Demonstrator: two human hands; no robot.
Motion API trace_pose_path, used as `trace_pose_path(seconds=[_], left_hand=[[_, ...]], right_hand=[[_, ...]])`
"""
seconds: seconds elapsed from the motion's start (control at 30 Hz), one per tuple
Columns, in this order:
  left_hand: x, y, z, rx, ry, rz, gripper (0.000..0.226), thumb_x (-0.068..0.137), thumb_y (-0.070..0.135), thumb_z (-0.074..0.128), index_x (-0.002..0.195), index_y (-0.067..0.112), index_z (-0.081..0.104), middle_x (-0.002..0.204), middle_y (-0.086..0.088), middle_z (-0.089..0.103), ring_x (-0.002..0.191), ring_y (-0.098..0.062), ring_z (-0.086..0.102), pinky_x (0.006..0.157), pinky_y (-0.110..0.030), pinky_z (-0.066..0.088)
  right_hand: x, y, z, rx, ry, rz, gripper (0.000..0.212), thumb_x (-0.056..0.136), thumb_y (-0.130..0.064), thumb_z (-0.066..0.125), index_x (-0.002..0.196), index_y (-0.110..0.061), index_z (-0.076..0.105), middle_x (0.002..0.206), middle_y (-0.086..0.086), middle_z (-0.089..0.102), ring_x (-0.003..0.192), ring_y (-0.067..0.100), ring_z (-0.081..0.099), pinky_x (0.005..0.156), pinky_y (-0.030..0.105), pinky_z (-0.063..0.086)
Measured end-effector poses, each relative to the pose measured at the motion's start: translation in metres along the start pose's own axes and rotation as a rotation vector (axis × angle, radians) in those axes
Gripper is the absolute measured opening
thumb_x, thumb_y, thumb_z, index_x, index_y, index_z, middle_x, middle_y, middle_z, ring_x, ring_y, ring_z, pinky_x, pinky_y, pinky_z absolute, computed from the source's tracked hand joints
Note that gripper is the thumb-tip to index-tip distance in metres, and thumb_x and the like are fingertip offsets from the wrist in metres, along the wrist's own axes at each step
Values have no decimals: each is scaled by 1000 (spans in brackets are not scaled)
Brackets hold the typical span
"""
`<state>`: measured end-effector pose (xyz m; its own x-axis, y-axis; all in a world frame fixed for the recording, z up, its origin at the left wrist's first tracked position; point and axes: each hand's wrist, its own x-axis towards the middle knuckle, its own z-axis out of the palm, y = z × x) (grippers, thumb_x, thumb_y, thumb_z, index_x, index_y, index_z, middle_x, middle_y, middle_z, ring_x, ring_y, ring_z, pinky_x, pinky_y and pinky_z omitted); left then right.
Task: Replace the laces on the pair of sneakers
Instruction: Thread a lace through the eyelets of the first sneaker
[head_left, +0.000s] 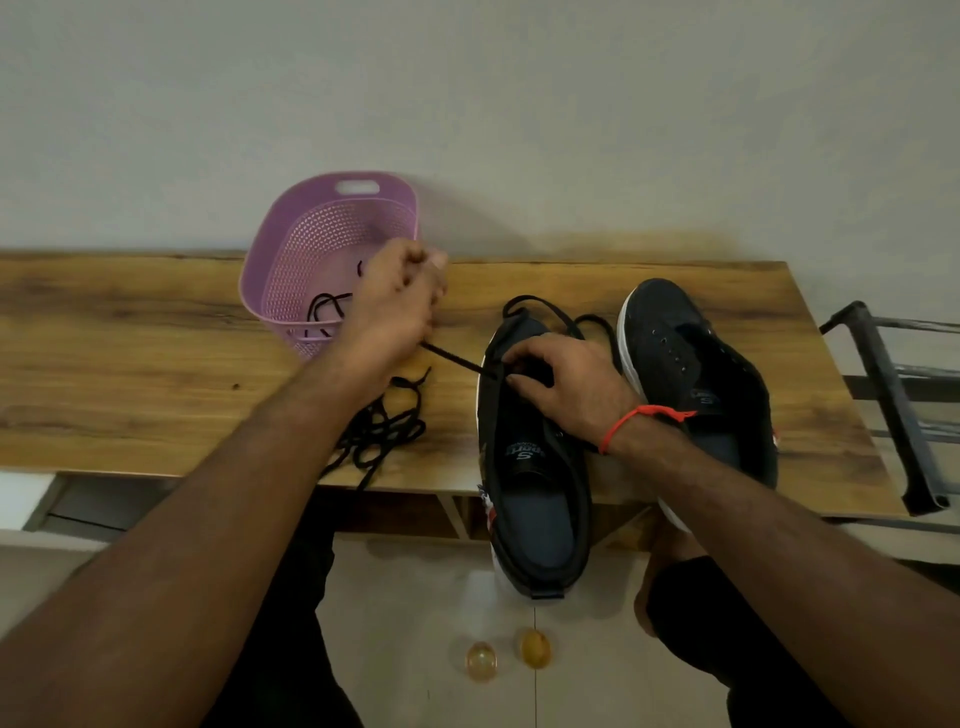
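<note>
- sneakers, black, one pair, on wooden bench (130, 364); near sneaker (535, 467) lies lengthwise with heel overhanging the bench's front edge; second sneaker (691, 374) just to its right, tilted on its side, eyelets bare.
- black lace (452, 358) runs taut from the near sneaker's eyelet area up-left into the left hand; more of it loops past the toe.
- left hand (395, 306): fingers clenched on the lace, raised in front of the basket.
- right hand (566, 379): rests on the near sneaker's upper, fingers (514, 358) pressed at the eyelets where the lace enters; red thread on the wrist.
- loose laces (384, 426): black tangle on the bench left of the near sneaker, one end hanging over the front edge.
- purple basket (291, 249): perforated plastic, at the bench's back edge, black lace inside.
</note>
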<state>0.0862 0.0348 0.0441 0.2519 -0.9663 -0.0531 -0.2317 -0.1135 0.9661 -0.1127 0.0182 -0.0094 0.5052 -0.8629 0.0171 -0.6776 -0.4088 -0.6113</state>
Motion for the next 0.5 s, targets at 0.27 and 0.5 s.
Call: trace_pose_path(seconds=[0.27,0.5], left_hand=[[-5,-11,1,925,-376,-16,15,98,34,62,85,26,63,97,6,62,83,-1,54,67,-18,39],[-6,14,-13,-480,430,261,30,109,41,34,95,23,52,73,9,62,68,-10,59,65,-27,49]], right_hand=[[1,4,-4,-150,-2,103,67,90,-39,68,149,-25,39,149,-1,45,138,28,32,116,48,28],[5,8,1,-10,-17,195,81,84,-33,77,151,-19,35,146,4,44,134,28,38,114,45,33]])
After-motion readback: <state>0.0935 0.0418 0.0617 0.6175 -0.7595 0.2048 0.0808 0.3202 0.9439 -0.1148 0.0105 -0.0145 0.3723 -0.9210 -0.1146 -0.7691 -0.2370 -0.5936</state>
